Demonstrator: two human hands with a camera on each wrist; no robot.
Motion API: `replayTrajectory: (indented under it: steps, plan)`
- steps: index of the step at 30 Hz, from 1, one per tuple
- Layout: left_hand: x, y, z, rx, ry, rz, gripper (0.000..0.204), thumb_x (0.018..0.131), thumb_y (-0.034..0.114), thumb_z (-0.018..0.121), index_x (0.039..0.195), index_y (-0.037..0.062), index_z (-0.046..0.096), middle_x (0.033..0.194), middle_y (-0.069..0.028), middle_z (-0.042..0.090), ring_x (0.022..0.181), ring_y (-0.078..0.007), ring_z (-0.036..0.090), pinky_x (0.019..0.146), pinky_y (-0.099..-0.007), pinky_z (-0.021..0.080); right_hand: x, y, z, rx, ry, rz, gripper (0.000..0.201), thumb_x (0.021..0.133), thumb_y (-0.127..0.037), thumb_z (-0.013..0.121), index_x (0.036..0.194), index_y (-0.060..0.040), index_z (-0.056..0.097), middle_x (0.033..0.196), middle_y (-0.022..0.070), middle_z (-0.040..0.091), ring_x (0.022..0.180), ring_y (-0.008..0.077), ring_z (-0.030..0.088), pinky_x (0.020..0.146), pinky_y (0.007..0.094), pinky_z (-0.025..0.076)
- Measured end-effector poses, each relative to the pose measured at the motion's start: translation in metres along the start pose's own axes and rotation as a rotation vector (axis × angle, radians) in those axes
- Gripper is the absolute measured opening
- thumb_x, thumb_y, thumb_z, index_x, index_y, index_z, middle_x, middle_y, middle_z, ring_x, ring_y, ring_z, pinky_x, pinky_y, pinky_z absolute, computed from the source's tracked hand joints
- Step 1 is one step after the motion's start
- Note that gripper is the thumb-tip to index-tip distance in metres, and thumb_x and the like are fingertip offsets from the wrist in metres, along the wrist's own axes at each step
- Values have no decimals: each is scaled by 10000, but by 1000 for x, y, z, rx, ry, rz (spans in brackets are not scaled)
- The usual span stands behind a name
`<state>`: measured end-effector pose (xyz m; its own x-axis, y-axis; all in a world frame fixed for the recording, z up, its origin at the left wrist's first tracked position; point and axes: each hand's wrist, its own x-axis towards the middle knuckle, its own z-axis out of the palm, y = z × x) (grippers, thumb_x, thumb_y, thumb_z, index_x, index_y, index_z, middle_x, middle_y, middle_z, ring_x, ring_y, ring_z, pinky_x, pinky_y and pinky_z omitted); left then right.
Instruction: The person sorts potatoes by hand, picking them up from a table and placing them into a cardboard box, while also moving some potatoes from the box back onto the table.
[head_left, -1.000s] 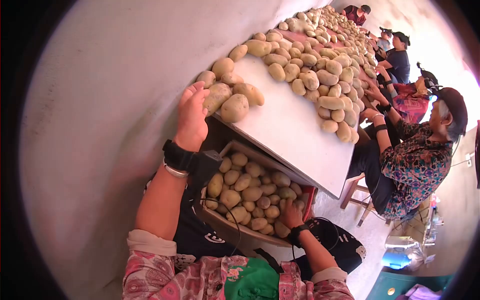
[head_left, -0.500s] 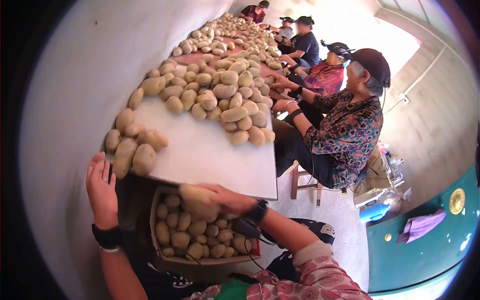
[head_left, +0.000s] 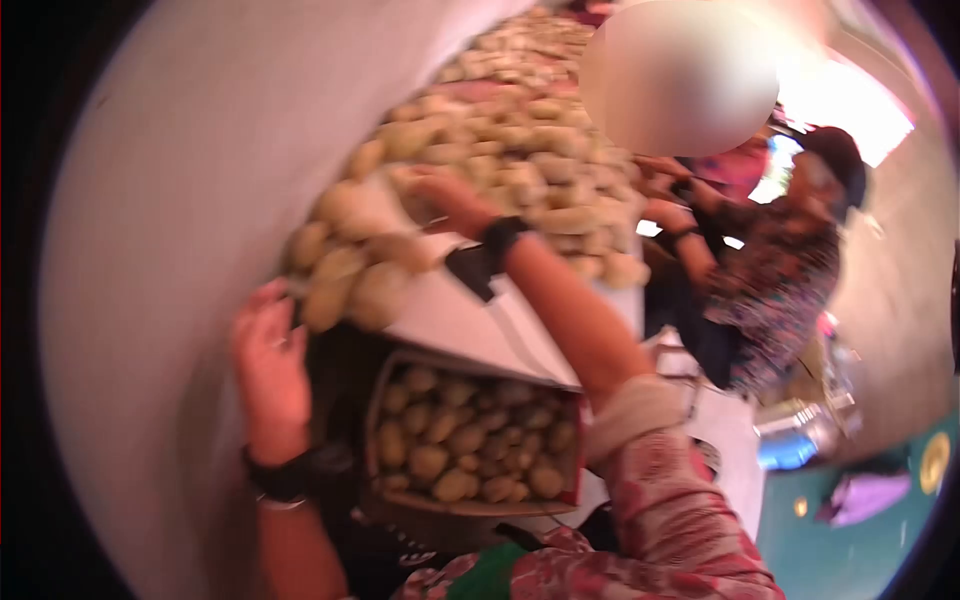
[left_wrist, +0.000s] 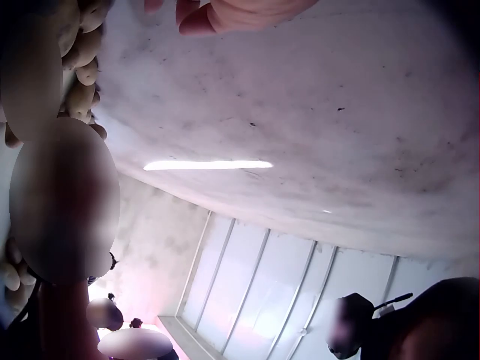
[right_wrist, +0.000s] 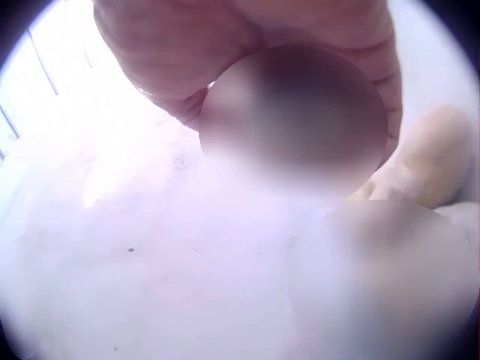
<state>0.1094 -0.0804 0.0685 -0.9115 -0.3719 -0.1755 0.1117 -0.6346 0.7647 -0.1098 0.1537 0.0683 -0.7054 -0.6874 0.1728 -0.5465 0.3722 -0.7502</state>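
Over the white tabletop point(head_left: 470, 310), my right hand point(head_left: 445, 195) reaches to the near edge of a large heap of potatoes point(head_left: 545, 185). In the right wrist view its fingers point(right_wrist: 386, 82) bend around a blurred patch, and I cannot tell whether a potato is in them. My left hand point(head_left: 272, 355) is raised beside the wall, its fingers extended and holding nothing. Just past its fingertips a small group of potatoes point(head_left: 380, 295) lies at the table corner. Below the table edge stands a cardboard box point(head_left: 375, 425) of potatoes point(head_left: 465, 440).
A pale wall point(head_left: 180, 250) runs along the left of the table. Another person point(head_left: 770, 270) in a cap and patterned shirt sits at the right side, hands by the heap. A teal surface with a purple cloth point(head_left: 865, 497) on it is at lower right.
My right hand went from among the potatoes in the box, lifted a potato above it, then moved forward over the table to the heap. The left hand stayed by the wall; the head view swung about.
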Motion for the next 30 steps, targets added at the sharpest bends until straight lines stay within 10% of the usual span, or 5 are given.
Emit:
replayTrajectory:
  steps: [3, 15, 20, 25, 30]
  plan:
    - [-7, 7, 11, 41, 64, -19, 224, 867, 180, 522, 1090, 160, 524, 1267, -1, 501, 1207, -167, 395, 986, -374, 243, 24, 1, 7, 609, 126, 403, 698, 736, -125, 672, 1348, -67, 341, 1233, 111, 463, 1017, 228, 557, 805, 343, 508]
    - [-14, 8, 17, 106, 13, -49, 206, 860, 199, 515, 1061, 152, 502, 1263, -12, 494, 1176, -149, 399, 962, -355, 257, 64, 11, 13, -31, -63, 570, 435, 725, -172, 703, 1130, -100, 562, 1010, 92, 575, 856, 187, 588, 668, 322, 563]
    - [-12, 2, 11, 89, -14, -53, 231, 874, 206, 508, 1098, 154, 498, 1289, -10, 484, 1194, -156, 392, 964, -350, 259, 81, 106, 21, -117, -123, 92, 427, 693, -110, 727, 1095, -93, 584, 959, 89, 585, 825, 173, 591, 609, 304, 552]
    - [-8, -9, 5, 24, -71, -77, 312, 851, 202, 525, 1155, 142, 495, 1307, -18, 466, 1234, -144, 358, 1005, -373, 199, 69, 54, 37, -105, 161, 278, 364, 664, -110, 723, 1007, -86, 602, 688, 74, 612, 544, 148, 603, 475, 287, 506]
    - [-5, -16, 7, 87, -71, -76, 272, 899, 213, 476, 1166, 163, 468, 1300, 26, 484, 1193, -117, 386, 977, -335, 237, 38, 7, 13, -180, 164, 251, 483, 649, -190, 719, 1093, -36, 611, 997, 190, 631, 926, 299, 607, 815, 340, 480]
